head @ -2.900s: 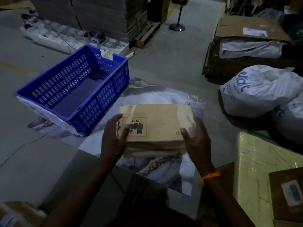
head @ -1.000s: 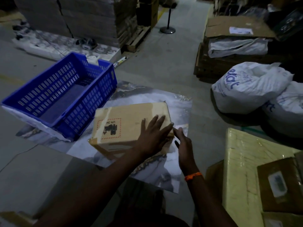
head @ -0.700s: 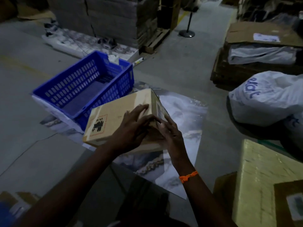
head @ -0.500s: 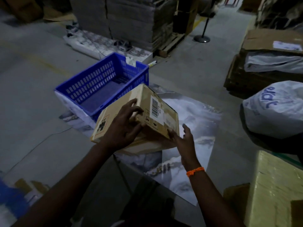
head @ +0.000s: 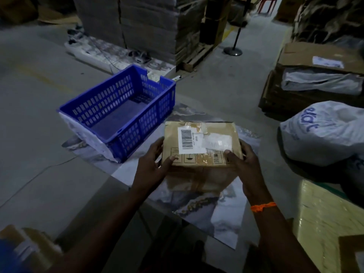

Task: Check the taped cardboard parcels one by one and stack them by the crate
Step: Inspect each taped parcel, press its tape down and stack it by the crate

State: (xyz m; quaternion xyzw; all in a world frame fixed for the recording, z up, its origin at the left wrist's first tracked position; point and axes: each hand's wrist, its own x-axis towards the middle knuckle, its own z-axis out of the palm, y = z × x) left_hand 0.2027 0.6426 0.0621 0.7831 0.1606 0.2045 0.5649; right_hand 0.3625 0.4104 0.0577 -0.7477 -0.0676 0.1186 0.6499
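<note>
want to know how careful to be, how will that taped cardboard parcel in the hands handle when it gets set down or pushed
The parcel probably stays stiff: its faces look flat while the left hand and right hand hold it by its ends. It is likely fairly light, since it is held up by fingertips. The glossy tape may make it slide on the smooth printed sheet. Being flat and boxy, it should not roll.

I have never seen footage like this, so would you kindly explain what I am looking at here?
No machine here: a camera worn on a person's head looks down at their two bare hands. The left hand and right hand hold a taped cardboard parcel by its sides, barcode label facing up. Beneath it lies a marbled sheet on the warehouse floor. To the left sits a blue plastic crate with nothing visible inside. White sacks lie on the right.
</note>
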